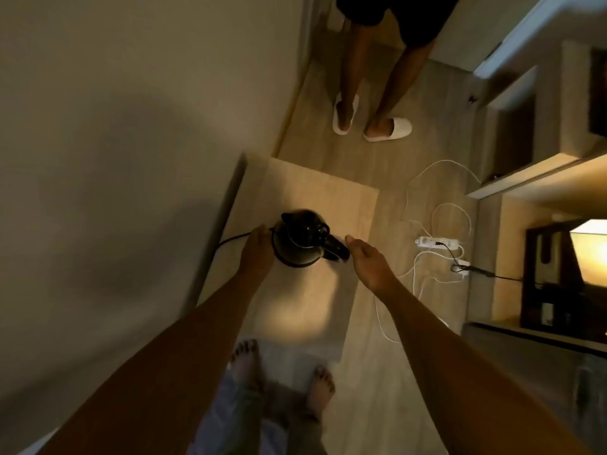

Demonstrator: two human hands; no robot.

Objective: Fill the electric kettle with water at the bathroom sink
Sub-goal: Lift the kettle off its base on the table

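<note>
A black electric kettle [300, 238] stands on a light wooden shelf top [328, 198] against the wall, lid shut, its handle pointing right. A black cord [230, 241] runs from its left side toward the wall. My left hand [258, 254] rests against the kettle's left side, fingers apart. On the other side my right hand [369, 262] hovers with fingers spread, fingertips just beside the handle's end; whether they touch it I cannot tell. No sink is in view.
Another person in white slippers [371, 124] stands on the wooden floor beyond the shelf. A white power strip [437, 241] and loose white cables [423, 280] lie on the floor to the right. Shelving with a lit lamp [588, 251] lines the right side. My bare feet are below.
</note>
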